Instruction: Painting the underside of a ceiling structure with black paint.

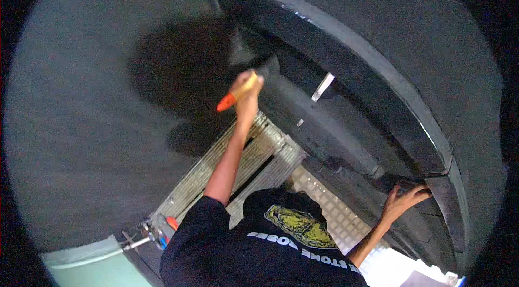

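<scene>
My left hand is closed around a tool with a yellow handle that ends in orange. The orange end points down and left; the tool's working end is hidden by the hand or lost in the dark. This hand is raised by the inner side of a large dark curved shell. Farther right, my right hand has its thumb and fingers apart. Its fingertips touch a dark part near the shell's curved rim, and nothing shows in its grasp.
A ribbed metal platform lies below my left arm. Tiled floor shows beyond it. At the lower left are a pale green surface and a metal fitting with orange and blue parts. A white strip marks the shell.
</scene>
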A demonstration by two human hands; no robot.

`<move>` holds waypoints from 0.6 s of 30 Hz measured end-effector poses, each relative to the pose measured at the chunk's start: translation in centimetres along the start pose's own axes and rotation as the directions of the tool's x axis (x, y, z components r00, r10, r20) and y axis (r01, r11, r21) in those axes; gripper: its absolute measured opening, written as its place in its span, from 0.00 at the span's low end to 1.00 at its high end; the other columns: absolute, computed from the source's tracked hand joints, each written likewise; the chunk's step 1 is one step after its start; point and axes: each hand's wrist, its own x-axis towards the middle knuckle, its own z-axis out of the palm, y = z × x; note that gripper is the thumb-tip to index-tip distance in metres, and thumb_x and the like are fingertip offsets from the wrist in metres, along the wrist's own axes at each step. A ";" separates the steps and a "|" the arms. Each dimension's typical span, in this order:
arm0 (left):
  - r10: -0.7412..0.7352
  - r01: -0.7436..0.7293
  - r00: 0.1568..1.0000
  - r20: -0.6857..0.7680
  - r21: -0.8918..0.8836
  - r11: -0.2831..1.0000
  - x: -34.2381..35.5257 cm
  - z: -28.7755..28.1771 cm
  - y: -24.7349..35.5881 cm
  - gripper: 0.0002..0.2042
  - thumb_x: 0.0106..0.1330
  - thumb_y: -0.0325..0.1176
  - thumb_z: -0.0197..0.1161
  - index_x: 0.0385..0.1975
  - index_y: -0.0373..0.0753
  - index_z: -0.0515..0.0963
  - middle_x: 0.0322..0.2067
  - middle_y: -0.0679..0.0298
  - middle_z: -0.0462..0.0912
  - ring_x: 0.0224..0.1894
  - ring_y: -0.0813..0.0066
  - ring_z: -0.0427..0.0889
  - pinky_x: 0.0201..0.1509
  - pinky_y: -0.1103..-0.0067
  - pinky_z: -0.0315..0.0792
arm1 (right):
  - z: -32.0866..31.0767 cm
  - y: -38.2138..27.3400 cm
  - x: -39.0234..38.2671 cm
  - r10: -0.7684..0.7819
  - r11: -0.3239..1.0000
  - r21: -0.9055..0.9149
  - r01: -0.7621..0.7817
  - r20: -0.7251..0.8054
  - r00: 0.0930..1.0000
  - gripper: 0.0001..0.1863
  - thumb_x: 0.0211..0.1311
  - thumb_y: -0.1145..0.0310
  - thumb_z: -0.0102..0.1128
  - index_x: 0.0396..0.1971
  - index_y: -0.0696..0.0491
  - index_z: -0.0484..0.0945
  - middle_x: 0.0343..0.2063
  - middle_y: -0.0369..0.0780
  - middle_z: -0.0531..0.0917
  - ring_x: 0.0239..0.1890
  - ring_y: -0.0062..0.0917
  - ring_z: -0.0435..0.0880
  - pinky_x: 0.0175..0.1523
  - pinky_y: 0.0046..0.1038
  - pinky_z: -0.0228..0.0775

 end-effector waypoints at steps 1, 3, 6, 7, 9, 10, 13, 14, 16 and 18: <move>0.066 -0.062 0.995 -0.069 0.061 0.996 1.8 -0.3 -0.3 0.11 0.61 0.30 0.68 0.39 0.32 0.79 0.36 0.64 0.82 0.37 0.77 0.80 0.47 0.79 0.73 | 0.0 -0.1 0.1 0.012 1.000 -0.002 -0.012 -0.015 1.000 0.45 0.64 0.55 0.58 0.73 0.57 0.44 0.70 0.65 0.36 0.73 0.59 0.36 0.74 0.49 0.38; -0.002 -0.050 0.977 -0.215 -0.236 0.971 4.7 -0.4 -0.9 0.10 0.62 0.31 0.67 0.36 0.33 0.77 0.36 0.66 0.81 0.37 0.74 0.79 0.47 0.77 0.73 | 0.6 0.6 -0.2 0.001 1.000 0.005 -0.001 -0.012 1.000 0.45 0.65 0.54 0.58 0.73 0.57 0.44 0.70 0.65 0.36 0.73 0.59 0.36 0.74 0.48 0.38; 0.013 -0.068 0.949 -0.314 -0.166 0.984 5.2 0.8 -2.0 0.09 0.62 0.31 0.67 0.33 0.33 0.76 0.34 0.66 0.79 0.37 0.75 0.78 0.46 0.77 0.71 | 1.3 0.4 -0.1 -0.014 0.999 0.033 0.015 -0.014 1.000 0.46 0.65 0.52 0.58 0.73 0.56 0.44 0.70 0.65 0.36 0.73 0.59 0.36 0.74 0.48 0.38; 0.103 -0.098 0.954 -0.283 0.032 0.995 5.0 1.2 -2.6 0.09 0.62 0.32 0.68 0.34 0.33 0.76 0.33 0.65 0.79 0.37 0.75 0.77 0.45 0.77 0.71 | 1.4 0.2 -0.2 -0.027 0.998 0.049 0.027 -0.013 1.000 0.46 0.65 0.52 0.58 0.73 0.56 0.43 0.70 0.65 0.36 0.73 0.59 0.36 0.74 0.47 0.38; -0.022 -0.003 0.984 -0.180 -0.136 0.991 2.3 2.2 -1.0 0.11 0.60 0.33 0.68 0.37 0.32 0.79 0.35 0.63 0.82 0.37 0.74 0.78 0.47 0.76 0.71 | 1.5 0.7 -0.5 0.013 0.999 0.038 -0.013 0.002 1.000 0.47 0.63 0.51 0.60 0.72 0.58 0.46 0.69 0.67 0.37 0.73 0.60 0.37 0.74 0.47 0.38; -0.036 0.025 0.994 -0.101 -0.104 0.994 1.0 1.9 -0.2 0.11 0.60 0.32 0.69 0.37 0.32 0.79 0.34 0.63 0.82 0.38 0.74 0.78 0.47 0.77 0.71 | 1.6 0.9 -0.5 0.049 0.998 0.030 -0.049 0.016 0.999 0.48 0.62 0.50 0.62 0.71 0.60 0.48 0.68 0.69 0.37 0.72 0.61 0.38 0.74 0.48 0.38; -0.031 0.031 1.000 -0.003 -0.043 0.999 0.0 0.7 0.0 0.11 0.60 0.32 0.69 0.37 0.32 0.79 0.34 0.64 0.82 0.38 0.75 0.78 0.47 0.77 0.72 | 1.6 0.5 -0.7 0.141 0.985 0.109 -0.133 -0.067 0.988 0.41 0.64 0.57 0.60 0.71 0.57 0.53 0.71 0.61 0.42 0.73 0.54 0.46 0.73 0.45 0.45; -0.006 0.006 0.999 0.031 -0.022 1.000 -0.1 0.4 -0.2 0.11 0.60 0.31 0.69 0.38 0.32 0.80 0.35 0.64 0.82 0.38 0.75 0.78 0.47 0.77 0.72 | 1.4 0.1 -0.6 0.137 0.985 0.113 -0.129 -0.065 0.988 0.41 0.64 0.57 0.60 0.71 0.57 0.53 0.71 0.61 0.42 0.73 0.54 0.46 0.73 0.45 0.45; 0.037 -0.044 0.987 -0.158 -0.042 0.998 2.1 -0.3 -0.9 0.12 0.61 0.33 0.69 0.39 0.33 0.79 0.34 0.64 0.82 0.36 0.74 0.78 0.44 0.77 0.72 | 0.7 -1.6 0.1 0.176 0.960 0.246 -0.135 -0.152 0.973 0.30 0.64 0.65 0.58 0.65 0.58 0.66 0.69 0.56 0.58 0.71 0.49 0.57 0.71 0.44 0.50; 0.140 -0.097 0.930 -0.341 0.141 0.985 5.2 -1.5 -2.7 0.13 0.61 0.35 0.69 0.39 0.34 0.78 0.34 0.64 0.81 0.35 0.74 0.77 0.42 0.77 0.71 | -0.3 -4.7 0.8 0.098 0.931 0.362 -0.045 -0.127 0.987 0.25 0.64 0.69 0.57 0.61 0.58 0.71 0.65 0.55 0.64 0.69 0.47 0.61 0.71 0.42 0.51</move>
